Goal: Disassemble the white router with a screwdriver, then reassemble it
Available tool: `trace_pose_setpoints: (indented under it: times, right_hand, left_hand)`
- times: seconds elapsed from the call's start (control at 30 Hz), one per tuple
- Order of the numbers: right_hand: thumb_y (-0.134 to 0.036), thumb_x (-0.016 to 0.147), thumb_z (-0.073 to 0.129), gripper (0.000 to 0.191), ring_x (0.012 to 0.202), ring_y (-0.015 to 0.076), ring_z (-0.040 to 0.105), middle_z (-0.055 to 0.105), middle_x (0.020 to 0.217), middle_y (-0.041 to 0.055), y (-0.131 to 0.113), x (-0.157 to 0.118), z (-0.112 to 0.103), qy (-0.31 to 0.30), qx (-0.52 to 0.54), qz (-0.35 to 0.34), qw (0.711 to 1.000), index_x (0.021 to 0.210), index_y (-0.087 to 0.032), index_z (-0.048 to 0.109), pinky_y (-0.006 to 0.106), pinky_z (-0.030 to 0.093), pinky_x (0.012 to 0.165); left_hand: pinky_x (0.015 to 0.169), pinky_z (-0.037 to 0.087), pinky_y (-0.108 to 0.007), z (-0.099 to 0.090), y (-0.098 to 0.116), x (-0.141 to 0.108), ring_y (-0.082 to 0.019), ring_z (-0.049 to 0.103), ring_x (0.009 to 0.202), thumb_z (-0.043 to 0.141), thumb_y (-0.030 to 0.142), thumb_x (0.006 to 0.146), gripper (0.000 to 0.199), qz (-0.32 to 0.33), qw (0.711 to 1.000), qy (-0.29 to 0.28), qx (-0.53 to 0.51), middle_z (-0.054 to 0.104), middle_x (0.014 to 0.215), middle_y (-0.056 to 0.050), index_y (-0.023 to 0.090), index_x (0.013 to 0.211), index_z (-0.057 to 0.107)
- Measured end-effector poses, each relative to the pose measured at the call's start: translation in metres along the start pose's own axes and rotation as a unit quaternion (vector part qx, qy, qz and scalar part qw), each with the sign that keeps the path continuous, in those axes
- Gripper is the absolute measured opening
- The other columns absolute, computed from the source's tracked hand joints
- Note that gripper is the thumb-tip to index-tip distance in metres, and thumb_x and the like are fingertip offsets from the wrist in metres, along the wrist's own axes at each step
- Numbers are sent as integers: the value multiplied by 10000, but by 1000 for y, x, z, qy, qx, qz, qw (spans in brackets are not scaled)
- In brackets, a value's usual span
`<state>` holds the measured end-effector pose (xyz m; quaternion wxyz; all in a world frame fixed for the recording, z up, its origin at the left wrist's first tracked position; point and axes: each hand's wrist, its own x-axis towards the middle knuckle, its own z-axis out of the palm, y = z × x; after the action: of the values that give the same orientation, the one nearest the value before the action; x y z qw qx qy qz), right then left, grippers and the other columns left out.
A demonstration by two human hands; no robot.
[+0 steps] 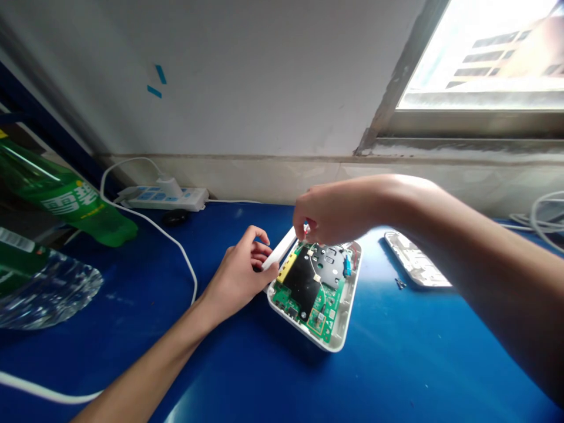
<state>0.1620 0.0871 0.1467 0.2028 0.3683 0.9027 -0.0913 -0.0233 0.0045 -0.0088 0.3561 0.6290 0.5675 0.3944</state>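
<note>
Pinching a wire connector [305, 228] in the right hand [335, 212], left hand [235, 277] apart on the router casing [348, 299]

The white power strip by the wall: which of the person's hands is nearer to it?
Left. The left hand is toward the viewer and right of the white power strip. The right hand is much farther right, above the green circuit board.

The window [423, 76] pours hard daylight in from your upper right, blowing out the building [489, 61] beyond it. Glare streaks your blue tabletop [220, 399] along the bottom edge, a soft shadow falls beneath the white casing [341, 329] — and the wide lens bends the frame's edges.
</note>
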Motion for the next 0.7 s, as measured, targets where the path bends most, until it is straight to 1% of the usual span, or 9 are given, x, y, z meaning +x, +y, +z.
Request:
trace_pose_setpoints:
  times: [0.07, 0.13, 0.2, 0.3, 0.37, 0.43, 0.57, 0.63, 0.7]
  right_hand:
    - [-101, 901, 632, 276, 560, 153, 632, 789, 776, 26, 16, -19, 20, 27, 32, 5, 999, 1009, -248, 840, 294, 398, 501]
    - [-218, 992, 594, 268, 668, 183, 712, 836, 916, 37, 35, -36, 45, 91, 105, -9, 990, 1094, -285, 833, 289, 449, 560]
    - [-327, 1038, 566, 281, 765, 208, 749, 847, 1007, 43, 52, -50, 68, 144, 166, 8, 976, 1159, -309, 818, 296, 498, 642]
    - [-435, 1053, 556, 313, 825, 236, 750, 834, 1068, 71, 69, -65, 93, 150, 229, 54, 960, 1225, -303, 782, 317, 515, 676]
    - [-475, 1043, 556, 331, 793, 240, 734, 826, 1037, 81, 73, -70, 101, 159, 248, 77, 952, 1217, -290, 767, 325, 515, 666]
    - [-484, 1029, 542, 341, 776, 244, 722, 816, 1013, 92, 73, -72, 105, 163, 258, 89, 948, 1192, -266, 749, 328, 511, 656]
    - [-446, 993, 540, 312, 790, 244, 697, 792, 982, 98, 66, -70, 108, 161, 271, 88, 945, 1124, -236, 730, 320, 490, 650]
    - [-427, 976, 555, 269, 720, 223, 644, 756, 858, 64, 64, -67, 113, 175, 275, 87, 941, 1023, -234, 736, 309, 454, 615]
    - [-414, 970, 574, 246, 642, 197, 565, 673, 718, 16, 63, -62, 119, 201, 278, 87, 935, 963, -234, 742, 298, 406, 577]
  left_hand:
    - [717, 619, -258, -1, 2, -1, -158, 749, 780, 759, 285, 853, 290, 14, 1000, -16, 5, 769, 997, -18, 238, 1086, 595]
    - [716, 614, -257, -2, 5, -2, -170, 754, 827, 722, 299, 909, 195, 30, 999, -28, 30, 770, 1078, -39, 236, 1082, 658]
    - [728, 612, -264, -2, 9, -3, -189, 761, 875, 695, 318, 947, 133, 50, 996, -31, 69, 777, 1114, -46, 239, 1052, 717]
    - [804, 616, -291, -1, 13, -5, -224, 765, 964, 721, 320, 931, 130, 99, 987, -25, 126, 786, 1162, -52, 247, 1027, 770]
    - [881, 611, -314, 0, 14, -6, -242, 766, 1018, 737, 289, 908, 144, 128, 980, -18, 154, 794, 1191, -53, 248, 1039, 779]
    - [958, 596, -338, -1, 13, -6, -255, 765, 1067, 730, 274, 915, 148, 143, 974, -18, 177, 809, 1189, -43, 257, 1051, 787]
    - [1013, 591, -360, -8, 10, -5, -276, 756, 1153, 723, 335, 960, 184, 132, 969, -43, 205, 816, 1242, -22, 307, 1112, 822]
    - [1046, 589, -365, -12, 8, -2, -277, 750, 1199, 708, 361, 984, 229, 127, 970, -58, 199, 800, 1312, -27, 319, 1172, 830]
    - [1117, 563, -381, -15, 5, 3, -277, 726, 1278, 670, 373, 1016, 263, 129, 972, -71, 185, 778, 1381, -35, 316, 1213, 835]
